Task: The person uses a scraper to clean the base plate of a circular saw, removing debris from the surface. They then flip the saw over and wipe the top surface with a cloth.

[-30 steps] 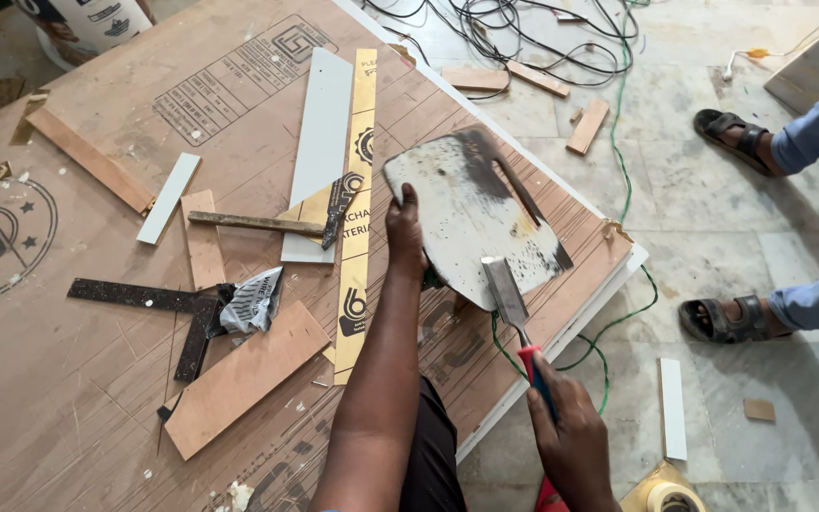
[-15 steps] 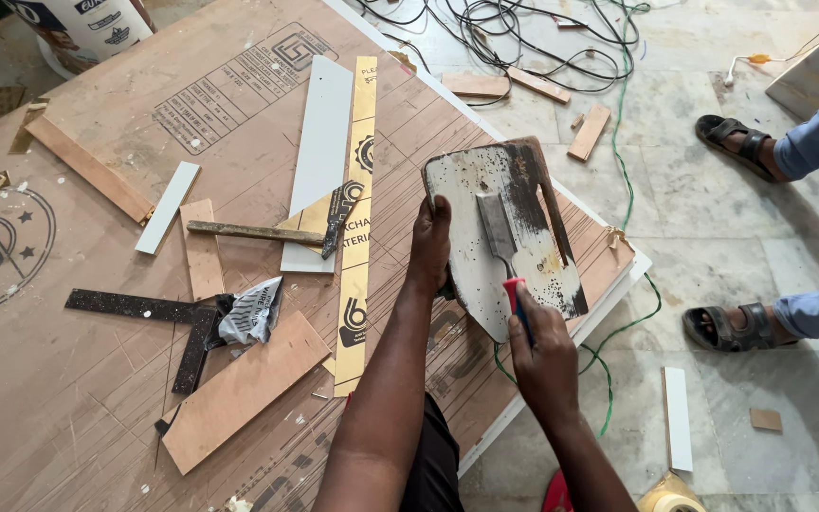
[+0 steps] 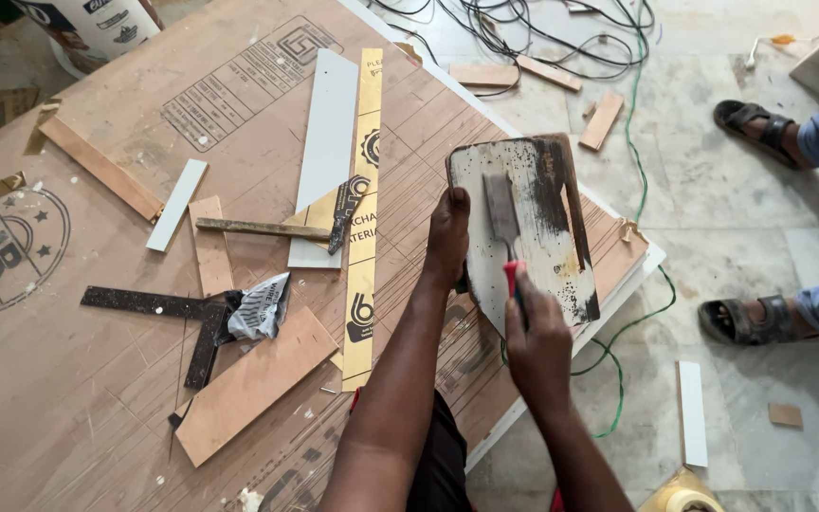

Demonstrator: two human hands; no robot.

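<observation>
Left hand (image 3: 447, 232) clamps the smeared white board (image 3: 533, 228) at its edge; right hand (image 3: 535, 346) is closed around the scraper (image 3: 502, 228) — blade flat on the board just ahead, mid-scrape — next stroke likely needs steady pressure.

Right hand (image 3: 537, 346), off to the side a second ago, now over the smeared board (image 3: 533, 232), red-handled scraper (image 3: 504, 228) blade flat on its face. Board swung more upright, long edge now running away from the person. Left hand (image 3: 447, 237) shifted along its left edge, thumb on top.
</observation>
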